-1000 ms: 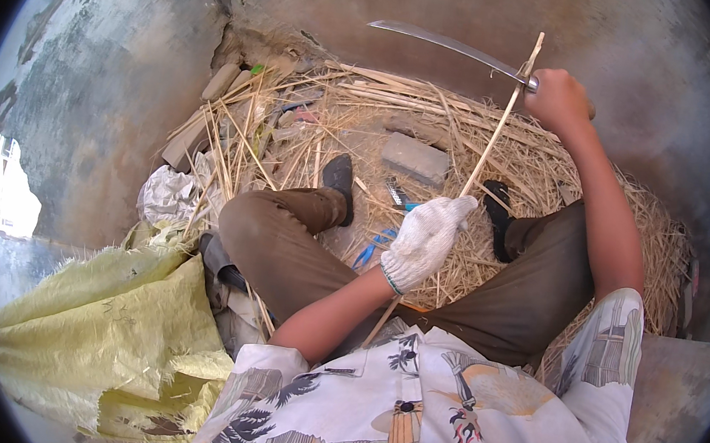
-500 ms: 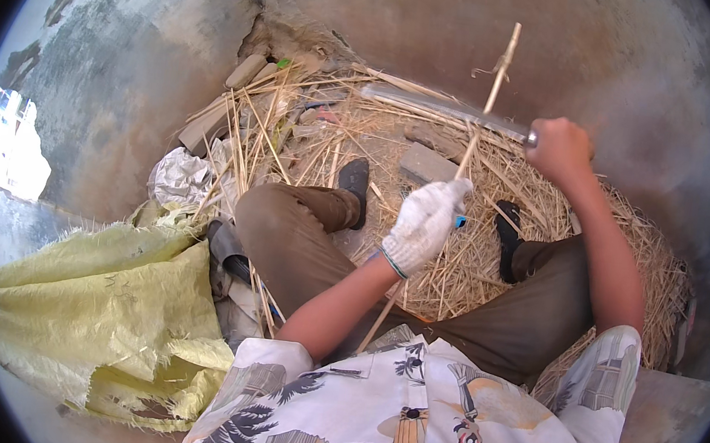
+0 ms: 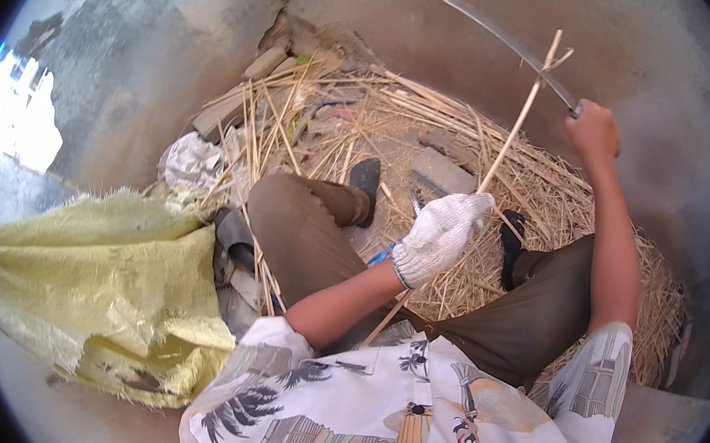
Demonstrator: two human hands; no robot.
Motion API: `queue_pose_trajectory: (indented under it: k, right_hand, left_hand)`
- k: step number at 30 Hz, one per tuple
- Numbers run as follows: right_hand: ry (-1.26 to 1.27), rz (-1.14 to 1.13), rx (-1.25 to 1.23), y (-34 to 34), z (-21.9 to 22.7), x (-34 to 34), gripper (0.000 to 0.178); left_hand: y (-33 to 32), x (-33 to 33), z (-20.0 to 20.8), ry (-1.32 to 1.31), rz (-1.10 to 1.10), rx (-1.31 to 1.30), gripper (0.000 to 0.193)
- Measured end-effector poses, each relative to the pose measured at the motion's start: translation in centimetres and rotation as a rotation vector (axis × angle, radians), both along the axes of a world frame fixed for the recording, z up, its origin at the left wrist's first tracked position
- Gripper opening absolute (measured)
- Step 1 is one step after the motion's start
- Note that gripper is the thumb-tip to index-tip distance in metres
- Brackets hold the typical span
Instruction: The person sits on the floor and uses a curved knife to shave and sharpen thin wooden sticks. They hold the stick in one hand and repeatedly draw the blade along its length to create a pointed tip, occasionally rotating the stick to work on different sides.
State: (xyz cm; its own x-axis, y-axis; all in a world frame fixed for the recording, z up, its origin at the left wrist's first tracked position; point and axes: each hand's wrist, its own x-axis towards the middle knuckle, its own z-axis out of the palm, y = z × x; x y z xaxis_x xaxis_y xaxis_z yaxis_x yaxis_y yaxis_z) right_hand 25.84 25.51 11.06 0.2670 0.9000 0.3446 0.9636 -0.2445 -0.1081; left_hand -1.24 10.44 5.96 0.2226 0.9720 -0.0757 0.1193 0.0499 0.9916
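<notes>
In a white knitted glove, my left hand [image 3: 441,237] is closed around a long, pale cane stick [image 3: 514,133]. The stick slants from near my lap up to the far right, past the hand. My bare right hand [image 3: 594,130] grips the handle of a long curved blade [image 3: 509,42], like a machete. Its metal lies across the upper part of the stick, where a small side shoot [image 3: 562,59] juts out; whether the edge touches the stick I cannot tell.
Straw and split stalks [image 3: 620,221] cover the ground around my feet. A grey brick [image 3: 443,172] lies between them. To the left are a yellow woven sack [image 3: 101,282], a crumpled white bag [image 3: 190,160] and upright thin sticks. A wall [image 3: 472,70] curves close behind.
The blade has moved up and to the right along the stick, toward its far end. My left hand has shifted slightly right and down with the stick.
</notes>
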Motion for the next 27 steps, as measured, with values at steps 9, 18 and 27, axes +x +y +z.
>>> queue_pose_trajectory:
  k: [9,18,27]
  right_hand:
    - [0.128,0.079,0.016,-0.4,0.3,-0.6,0.021]
    - [0.244,0.237,0.064,2.1,0.7,-5.5,0.023]
    - [-0.128,0.69,-0.057,1.6,-2.0,-17.2,0.016]
  left_hand:
    - [0.9,-2.0,-3.5,0.321,-0.136,0.85,0.06]
    - [-1.0,-3.9,3.1,-0.421,0.089,-0.419,0.023]
    - [-0.7,-9.6,2.3,-0.598,0.294,-0.466,0.028]
